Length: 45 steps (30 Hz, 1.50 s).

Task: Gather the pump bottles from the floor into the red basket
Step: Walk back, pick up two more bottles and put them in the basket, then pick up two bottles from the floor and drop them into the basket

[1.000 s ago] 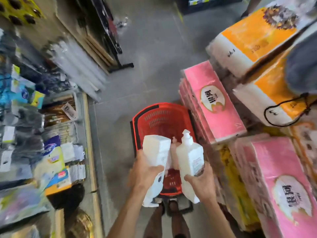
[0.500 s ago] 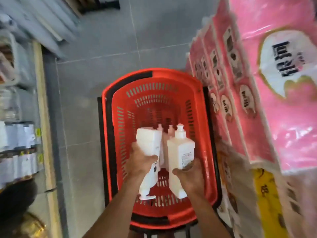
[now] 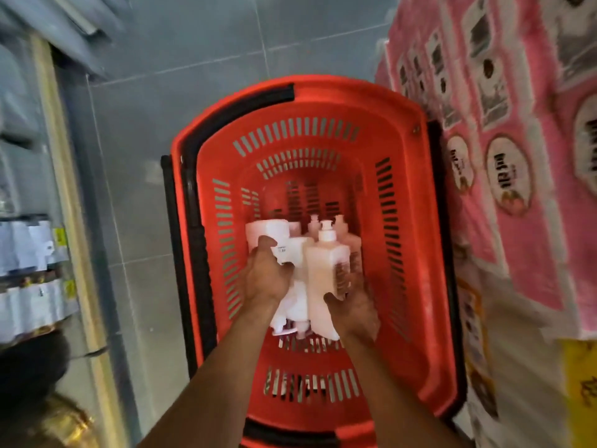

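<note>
both hands down in basket, one bottle each

grey tile floor (image 3: 193, 92), shop aisle, view blurry. red basket (image 3: 420, 221) sits on the floor mid-frame, slotted walls, black handle (image 3: 190, 221) folded along its left rim. stacked pink packs (image 3: 500, 156) just beside the basket's right side, a yellow pack (image 3: 581, 383) lower right. shelf (image 3: 32, 247) w/ small packaged goods on the left, well apart from the basket.

left hand (image 3: 265, 279): fingers curled round a white pump bottle (image 3: 290, 253), thumb on top near a small label. this bottle lies base away from the person, pump end toward them, inside the basket, low over the bottom.

right hand (image 3: 355, 305): wrapped round the lower body of a 2nd white pump bottle (image 3: 326, 273), thumb on its front face. pump head points away from the person. label on its right side, text unreadable. also inside the basket, touching the left one side by side.

other pump bottles (image 3: 347, 234) lie in the basket just beyond the 2 held ones, only pump tops and shoulders visible; count unclear due to blur. cannot tell if the held bottles touch the basket bottom.
</note>
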Each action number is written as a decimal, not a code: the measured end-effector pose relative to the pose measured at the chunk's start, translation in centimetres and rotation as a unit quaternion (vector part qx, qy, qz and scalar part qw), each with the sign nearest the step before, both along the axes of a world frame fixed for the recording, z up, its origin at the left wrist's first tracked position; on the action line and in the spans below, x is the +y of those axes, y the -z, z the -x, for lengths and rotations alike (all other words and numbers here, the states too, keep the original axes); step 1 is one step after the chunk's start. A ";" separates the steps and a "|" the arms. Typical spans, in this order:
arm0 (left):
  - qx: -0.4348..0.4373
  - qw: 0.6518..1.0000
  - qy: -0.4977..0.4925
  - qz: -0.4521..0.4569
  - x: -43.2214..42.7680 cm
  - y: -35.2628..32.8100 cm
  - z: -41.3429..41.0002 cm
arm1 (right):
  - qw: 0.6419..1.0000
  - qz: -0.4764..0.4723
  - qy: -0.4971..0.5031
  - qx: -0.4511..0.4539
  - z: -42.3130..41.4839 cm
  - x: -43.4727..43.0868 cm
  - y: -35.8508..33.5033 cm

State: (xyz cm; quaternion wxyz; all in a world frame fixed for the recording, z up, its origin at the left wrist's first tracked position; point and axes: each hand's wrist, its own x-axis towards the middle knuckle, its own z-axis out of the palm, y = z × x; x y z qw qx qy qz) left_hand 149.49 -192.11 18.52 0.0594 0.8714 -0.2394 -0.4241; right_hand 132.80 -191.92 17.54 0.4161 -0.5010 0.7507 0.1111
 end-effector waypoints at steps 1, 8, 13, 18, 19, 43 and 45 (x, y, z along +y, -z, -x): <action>0.005 1.000 0.019 0.005 -0.3 -0.5 0.1 | 1.000 -0.009 -0.017 0.002 -0.1 -0.4 -0.7; -0.069 0.966 0.249 -0.029 -1.8 -6.0 0.8 | 0.989 0.005 -0.149 0.013 -0.1 -2.9 -5.2; -0.132 0.919 0.369 -0.050 -3.5 -15.3 -1.0 | 0.973 0.018 -0.231 0.009 -0.3 -5.9 -13.8; -0.233 0.844 0.484 -0.007 -5.6 -27.4 -2.2 | 0.952 0.065 -0.298 0.023 0.0 -9.2 -25.8; -0.248 0.832 0.496 0.001 -5.9 -29.6 -2.3 | 0.946 0.075 -0.315 0.031 0.1 -9.5 -28.2; -0.298 0.578 0.731 0.208 -4.4 -61.2 14.0 | 0.950 0.194 -0.121 0.215 14.7 6.7 -61.9; -0.291 0.533 0.761 0.227 -2.7 -62.2 17.4 | 0.952 0.182 -0.077 0.234 16.9 9.4 -63.0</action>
